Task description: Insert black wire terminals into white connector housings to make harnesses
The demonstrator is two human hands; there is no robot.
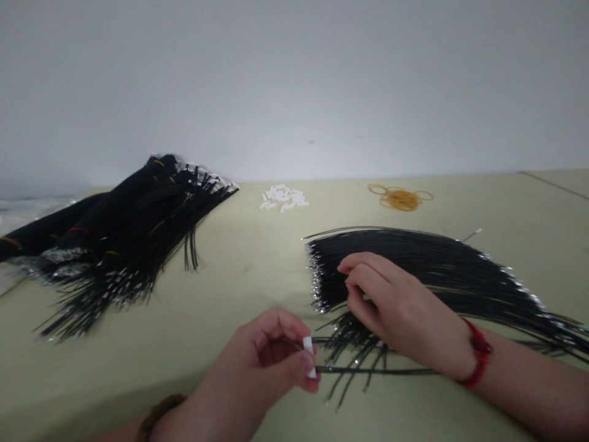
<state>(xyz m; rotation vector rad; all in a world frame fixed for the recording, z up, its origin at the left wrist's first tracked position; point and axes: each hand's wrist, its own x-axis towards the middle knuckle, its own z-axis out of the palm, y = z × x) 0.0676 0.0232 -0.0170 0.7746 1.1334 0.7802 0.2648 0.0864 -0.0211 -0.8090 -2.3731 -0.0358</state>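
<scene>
On the smooth pale green table (197,307) by the white wall (294,92), my left hand (260,362) pinches a small white plastic connector (309,357) with one thin black wire (377,371); my right hand (396,304) lies curled on the fan of black wires (437,270).

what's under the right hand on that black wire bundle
Black wires fan out under the right hand; whatever lies directly beneath its palm is covered.

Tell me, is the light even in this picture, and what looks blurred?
In the head view, light is flat and soft, shadows weak; the black wire bundle at left looks blurred, and the bare wire tips by the right hand glint.
</scene>
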